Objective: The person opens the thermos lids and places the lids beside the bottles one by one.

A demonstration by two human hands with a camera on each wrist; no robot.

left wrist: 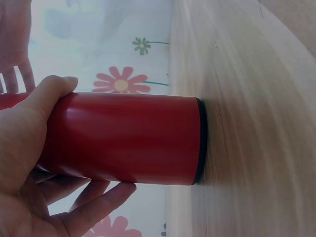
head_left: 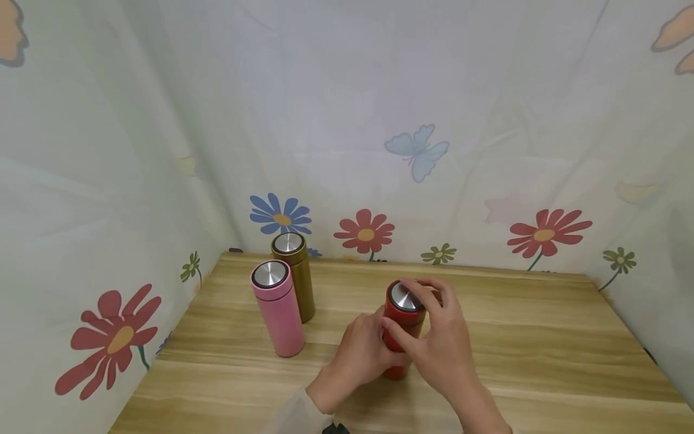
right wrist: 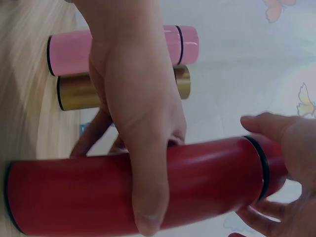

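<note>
A red thermos flask [head_left: 394, 337] with a brushed-silver disc on its red lid [head_left: 405, 296] stands upright on the wooden table. My left hand [head_left: 360, 348] grips its body, the thumb on one side and the fingers round the other, as the left wrist view shows. Up at the lid, my right hand [head_left: 446, 337] has its bent fingers and thumb about the rim. The right wrist view has the right hand [right wrist: 296, 168] at the lid end, past the dark seam. In the left wrist view, the black-edged base [left wrist: 201, 142] meets the table.
To the left stand a pink thermos flask [head_left: 282, 319] and, just behind it, a gold one [head_left: 303, 283], both with silver-topped lids. The wood-grain table [head_left: 542, 349] is bordered by a pale cloth backdrop [head_left: 336, 108] printed with flowers and butterflies.
</note>
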